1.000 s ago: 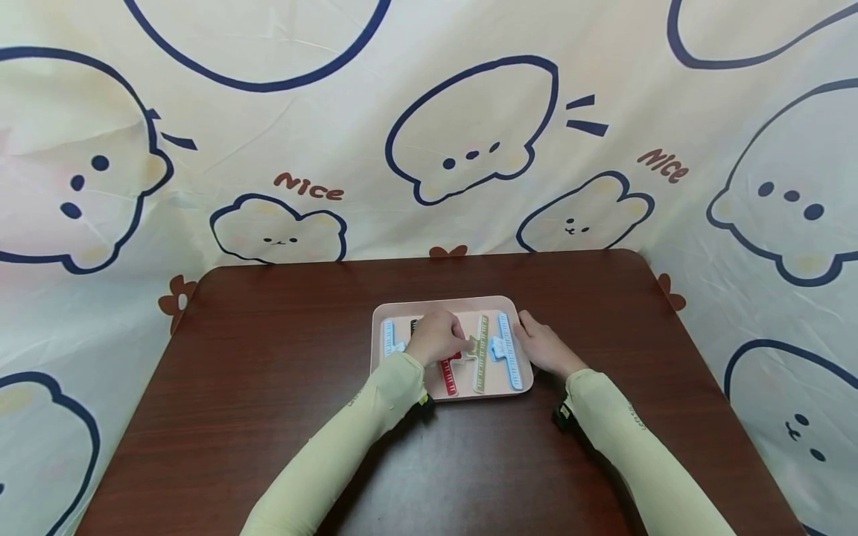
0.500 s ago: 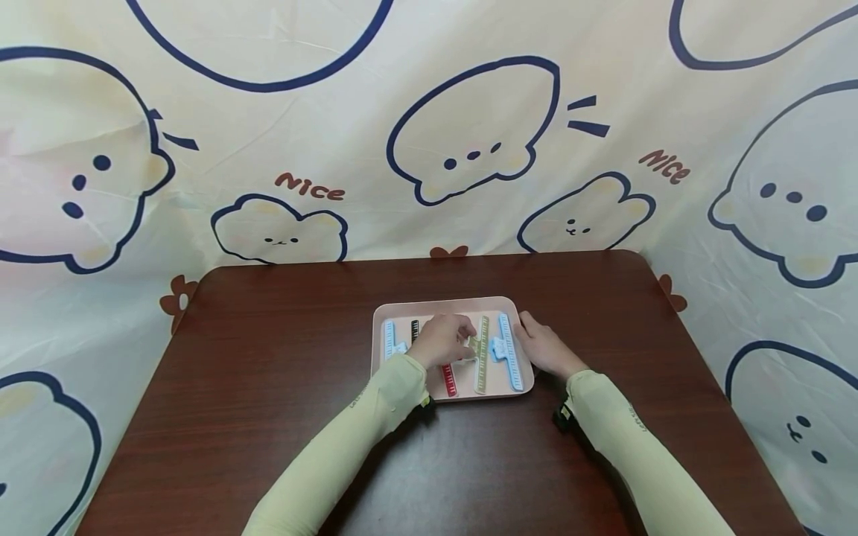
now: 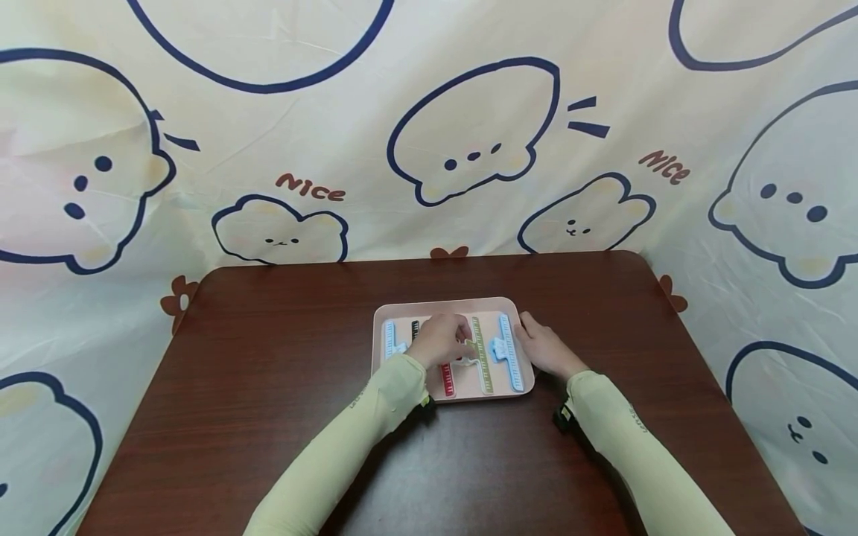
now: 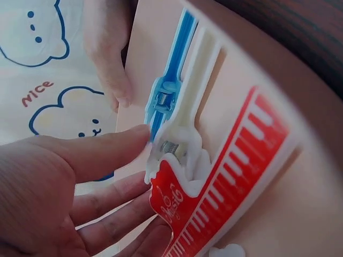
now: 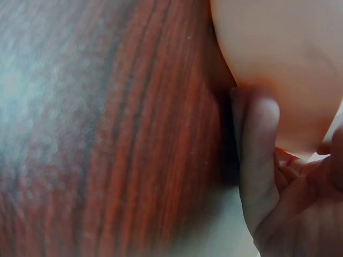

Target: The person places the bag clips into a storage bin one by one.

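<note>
A pink tray (image 3: 442,307) holds several music clips with piano-key bars. My left hand (image 3: 439,339) is over its middle, its thumb and finger pinching the handle end of the green clip (image 3: 484,365). In the left wrist view, that pale clip (image 4: 201,64) with its metal spring lies between the thumb tip and the red clip (image 4: 225,176). My right hand (image 3: 546,346) holds the tray's right edge, its thumb (image 5: 261,120) against the tray wall (image 5: 284,48) in the right wrist view. The light blue clip (image 3: 509,350) lies just inside that edge.
Toward the tray's left end lie another light blue clip (image 3: 389,339) and a black clip (image 3: 415,327), partly covered by my left hand. The tray stands on a dark brown table (image 3: 302,335), with a cartoon-printed cloth (image 3: 375,231) hanging behind and at both sides.
The green clip's top end has swung left and its lower end right, so it now tilts. My left hand has barely shifted; my right hand stays at the tray's edge.
</note>
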Demonstrator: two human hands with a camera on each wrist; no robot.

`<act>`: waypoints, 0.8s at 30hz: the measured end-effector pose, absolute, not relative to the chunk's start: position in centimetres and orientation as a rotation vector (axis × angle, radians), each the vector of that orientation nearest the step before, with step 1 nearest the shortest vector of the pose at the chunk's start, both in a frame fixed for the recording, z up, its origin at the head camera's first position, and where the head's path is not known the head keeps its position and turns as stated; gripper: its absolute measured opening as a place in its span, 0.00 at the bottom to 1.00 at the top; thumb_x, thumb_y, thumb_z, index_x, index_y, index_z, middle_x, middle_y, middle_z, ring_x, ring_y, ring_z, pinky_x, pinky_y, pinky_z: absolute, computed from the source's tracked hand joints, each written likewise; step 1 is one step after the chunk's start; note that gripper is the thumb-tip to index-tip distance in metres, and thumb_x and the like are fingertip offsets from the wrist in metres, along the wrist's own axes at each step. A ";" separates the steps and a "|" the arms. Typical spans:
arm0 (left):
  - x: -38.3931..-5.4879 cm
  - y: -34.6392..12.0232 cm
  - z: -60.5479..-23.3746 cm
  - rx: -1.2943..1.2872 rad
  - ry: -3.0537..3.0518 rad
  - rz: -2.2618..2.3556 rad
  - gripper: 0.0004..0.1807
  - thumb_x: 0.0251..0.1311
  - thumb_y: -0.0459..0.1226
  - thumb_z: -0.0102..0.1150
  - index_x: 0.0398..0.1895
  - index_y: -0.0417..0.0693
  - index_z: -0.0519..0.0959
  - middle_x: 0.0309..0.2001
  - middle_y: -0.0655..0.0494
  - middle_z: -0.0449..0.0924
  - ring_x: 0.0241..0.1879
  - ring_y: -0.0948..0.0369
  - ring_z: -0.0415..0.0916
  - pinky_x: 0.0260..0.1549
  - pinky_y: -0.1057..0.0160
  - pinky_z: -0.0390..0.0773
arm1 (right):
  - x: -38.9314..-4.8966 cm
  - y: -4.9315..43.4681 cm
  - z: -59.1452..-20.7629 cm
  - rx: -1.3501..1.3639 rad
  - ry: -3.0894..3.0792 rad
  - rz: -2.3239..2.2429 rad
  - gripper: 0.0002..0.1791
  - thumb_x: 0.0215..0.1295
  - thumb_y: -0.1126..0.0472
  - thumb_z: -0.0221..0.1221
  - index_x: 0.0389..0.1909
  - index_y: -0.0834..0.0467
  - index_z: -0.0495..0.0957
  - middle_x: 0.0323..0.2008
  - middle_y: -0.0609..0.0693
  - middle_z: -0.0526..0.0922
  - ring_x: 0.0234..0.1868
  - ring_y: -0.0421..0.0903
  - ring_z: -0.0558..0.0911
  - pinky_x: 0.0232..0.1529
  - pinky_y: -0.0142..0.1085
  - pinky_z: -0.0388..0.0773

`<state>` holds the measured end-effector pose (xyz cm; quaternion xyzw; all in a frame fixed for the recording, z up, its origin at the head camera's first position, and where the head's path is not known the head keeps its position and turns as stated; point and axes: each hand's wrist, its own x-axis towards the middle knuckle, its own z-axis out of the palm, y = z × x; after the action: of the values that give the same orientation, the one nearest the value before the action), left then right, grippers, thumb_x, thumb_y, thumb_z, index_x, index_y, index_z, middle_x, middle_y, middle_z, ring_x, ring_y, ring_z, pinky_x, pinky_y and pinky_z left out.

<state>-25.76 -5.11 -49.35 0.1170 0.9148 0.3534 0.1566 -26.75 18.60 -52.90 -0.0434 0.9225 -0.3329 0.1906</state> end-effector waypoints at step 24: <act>-24.5 -10.5 -45.5 0.540 2.974 0.855 0.30 0.71 0.52 0.61 0.74 0.58 0.73 0.75 0.54 0.71 0.75 0.49 0.64 0.73 0.40 0.63 | -26.9 19.4 -52.7 -0.075 2.480 -1.088 0.25 0.84 0.43 0.39 0.68 0.55 0.65 0.44 0.58 0.81 0.34 0.49 0.83 0.30 0.41 0.81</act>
<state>-24.52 -10.48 -45.53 0.1718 0.9468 0.2723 0.0000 -26.95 19.39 -52.66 -0.0270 0.8942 -0.3922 0.2144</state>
